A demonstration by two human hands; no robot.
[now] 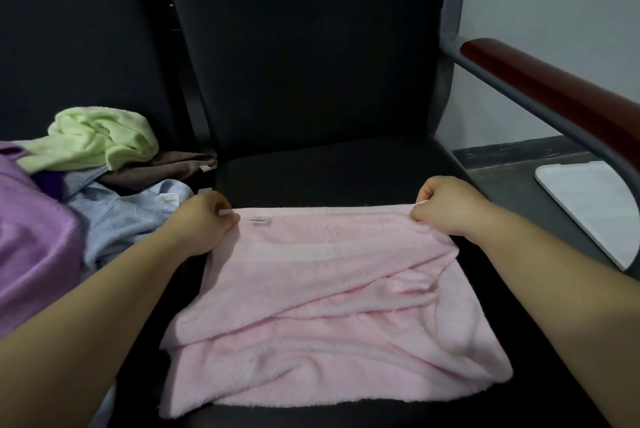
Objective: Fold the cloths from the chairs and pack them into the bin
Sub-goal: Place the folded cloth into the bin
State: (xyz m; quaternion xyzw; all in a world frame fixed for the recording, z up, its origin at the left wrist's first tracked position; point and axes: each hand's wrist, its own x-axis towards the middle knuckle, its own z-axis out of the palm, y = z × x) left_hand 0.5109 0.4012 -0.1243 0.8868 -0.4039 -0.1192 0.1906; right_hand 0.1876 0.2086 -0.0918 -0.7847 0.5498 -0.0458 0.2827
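Note:
A pink towel [322, 309] lies spread and partly doubled over on the black chair seat [332, 174]. My left hand [202, 225] pinches its far left corner, next to a small sewn label. My right hand [446, 205] pinches the far right corner. The far edge is stretched straight between both hands. The near part of the towel is wrinkled, with loose folds toward the right.
On the left seat lies a heap of cloths: a light green towel [100, 141], a brown cloth [159, 169], a pale blue shirt [128, 212] and a purple cloth [31, 237]. A wood-topped armrest [554, 88] runs along the right. A white lid-like object [588, 209] lies on the floor.

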